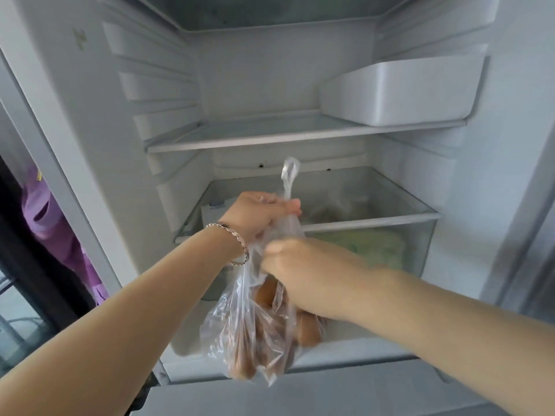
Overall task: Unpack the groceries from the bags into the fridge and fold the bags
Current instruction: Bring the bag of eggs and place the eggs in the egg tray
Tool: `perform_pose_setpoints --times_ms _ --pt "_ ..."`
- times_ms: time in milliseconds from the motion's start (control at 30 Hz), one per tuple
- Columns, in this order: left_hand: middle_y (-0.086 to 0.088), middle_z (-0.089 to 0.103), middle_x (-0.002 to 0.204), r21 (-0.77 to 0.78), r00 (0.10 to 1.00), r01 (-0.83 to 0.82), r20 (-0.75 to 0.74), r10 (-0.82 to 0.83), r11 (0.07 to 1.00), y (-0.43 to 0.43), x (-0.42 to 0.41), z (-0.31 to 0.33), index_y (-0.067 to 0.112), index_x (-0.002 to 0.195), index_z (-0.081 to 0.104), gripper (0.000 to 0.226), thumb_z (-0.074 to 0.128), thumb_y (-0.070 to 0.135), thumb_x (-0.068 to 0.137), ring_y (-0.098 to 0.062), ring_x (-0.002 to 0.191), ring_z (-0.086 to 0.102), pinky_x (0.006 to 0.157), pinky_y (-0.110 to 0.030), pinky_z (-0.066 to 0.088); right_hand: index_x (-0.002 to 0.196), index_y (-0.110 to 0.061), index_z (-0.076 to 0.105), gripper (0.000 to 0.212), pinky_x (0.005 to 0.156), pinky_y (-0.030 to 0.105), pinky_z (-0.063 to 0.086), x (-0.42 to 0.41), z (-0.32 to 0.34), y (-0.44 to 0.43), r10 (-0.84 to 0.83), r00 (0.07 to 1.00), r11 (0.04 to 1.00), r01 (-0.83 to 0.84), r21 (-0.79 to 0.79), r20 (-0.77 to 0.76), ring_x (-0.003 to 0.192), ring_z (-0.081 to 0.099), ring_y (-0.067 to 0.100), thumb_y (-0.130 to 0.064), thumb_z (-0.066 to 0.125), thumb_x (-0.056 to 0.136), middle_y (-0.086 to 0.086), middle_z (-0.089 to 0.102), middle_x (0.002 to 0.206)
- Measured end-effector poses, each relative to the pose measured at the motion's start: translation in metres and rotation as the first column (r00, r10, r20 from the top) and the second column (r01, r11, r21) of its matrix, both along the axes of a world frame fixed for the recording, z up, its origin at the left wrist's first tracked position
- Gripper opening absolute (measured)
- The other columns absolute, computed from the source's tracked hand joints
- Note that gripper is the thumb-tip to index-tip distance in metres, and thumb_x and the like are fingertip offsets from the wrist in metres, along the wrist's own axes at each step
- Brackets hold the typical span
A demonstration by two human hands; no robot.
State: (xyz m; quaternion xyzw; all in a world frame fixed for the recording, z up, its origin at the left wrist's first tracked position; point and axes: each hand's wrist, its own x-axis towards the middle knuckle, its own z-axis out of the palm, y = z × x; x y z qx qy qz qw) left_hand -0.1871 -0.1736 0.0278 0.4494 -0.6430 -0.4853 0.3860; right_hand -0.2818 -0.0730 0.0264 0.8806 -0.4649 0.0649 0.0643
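A clear plastic bag [240, 334] with several brown eggs inside hangs in front of the open fridge [90, 121]. My left hand [258, 214] grips the bag's bunched top, and a handle loop sticks up above the fist. My right hand [297, 265], blurred, is at the bag just below the left hand, its fingers curled against the plastic; whether they reach inside is hidden. A bracelet sits on my left wrist.
The middle glass shelf [270, 136] carries a white tray [399, 94] at the right. The lower glass shelf [390, 217] has food in plastic at the back. Beneath it, a clear drawer [420, 244] holds green vegetables. A purple cloth [48, 223] hangs at the left.
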Motion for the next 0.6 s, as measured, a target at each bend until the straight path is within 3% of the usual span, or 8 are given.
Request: perform_pose_setpoints --times_ms 67,133,233,300,400,500,600 --pt "0.011 0.051 0.033 -0.022 0.998 0.02 0.053 -0.019 1.0 0.002 0.001 0.001 -0.003 0.09 0.065 0.023 0.066 0.019 0.085 -0.002 0.036 0.034 0.039 -0.013 0.028 0.108 -0.004 0.061 0.028 0.064 0.031 0.041 -0.001 -0.023 -0.012 0.021 0.972 0.998 -0.008 0.057 -0.235 0.095 0.06 0.029 0.004 0.043 0.088 0.011 0.061 0.109" --pt "0.013 0.049 0.034 -0.096 0.993 0.018 0.117 -0.007 0.995 0.002 0.003 -0.001 -0.007 0.095 0.067 0.03 0.067 0.021 0.084 -0.002 0.038 0.033 0.041 -0.013 0.028 0.11 -0.002 0.058 0.024 0.067 0.033 0.038 -0.006 -0.032 -0.019 -0.03 0.94 0.992 0.071 0.107 -0.341 0.1 0.06 0.033 0.0 0.042 0.092 0.015 0.061 0.112" --pt "0.013 0.041 0.039 -0.194 0.982 0.002 0.186 0.035 0.981 0.003 0.003 -0.005 -0.011 0.09 0.068 0.037 0.072 0.024 0.08 -0.001 0.033 0.032 0.041 -0.009 0.029 0.099 -0.001 0.057 0.015 0.068 0.029 0.034 -0.008 -0.034 -0.031 -0.173 0.938 0.949 0.24 0.206 -0.3 0.097 0.059 0.032 -0.003 0.043 0.095 0.017 0.059 0.109" --pt "0.01 0.043 0.044 -0.225 0.984 0.008 0.177 0.033 0.974 0.006 -0.001 -0.008 -0.009 0.088 0.07 0.033 0.073 0.023 0.08 0.0 0.035 0.034 0.043 -0.008 0.03 0.116 -0.003 0.056 0.023 0.071 0.026 0.034 -0.007 -0.038 -0.038 -0.27 0.926 0.908 0.337 0.251 -0.265 0.108 0.057 0.031 -0.01 0.045 0.097 0.015 0.059 0.108" --pt "0.002 0.043 0.051 -0.242 0.991 -0.018 0.125 0.049 0.97 0.009 -0.008 -0.011 -0.004 0.079 0.072 0.023 0.074 0.02 0.079 -0.001 0.035 0.033 0.044 -0.01 0.03 0.123 -0.006 0.056 0.034 0.081 0.028 0.042 0.0 -0.053 -0.048 -0.277 0.906 0.859 0.383 0.341 -0.32 0.11 0.057 0.027 -0.021 0.059 0.093 0.004 0.05 0.085" --pt "0.0 0.041 0.055 -0.217 0.993 -0.048 0.092 0.07 0.975 0.011 -0.007 -0.011 0.005 0.076 0.072 0.016 0.073 0.02 0.08 -0.003 0.034 0.031 0.042 -0.011 0.028 0.131 -0.004 0.048 0.056 0.09 0.028 0.044 0.008 -0.062 -0.052 -0.279 0.861 0.822 0.444 0.357 -0.426 0.096 0.056 0.019 -0.032 0.067 0.087 0.002 0.052 0.1" --pt "-0.003 0.05 0.063 -0.206 0.996 -0.058 0.059 0.072 0.977 0.012 -0.007 -0.012 0.007 0.076 0.071 0.014 0.072 0.02 0.08 -0.003 0.031 0.03 0.038 -0.009 0.027 0.144 -0.004 0.027 0.067 0.096 0.031 0.039 0.013 -0.064 -0.049 -0.26 0.815 0.846 0.451 0.285 -0.518 0.116 0.046 0.027 -0.031 0.058 0.092 0.013 0.035 0.134"
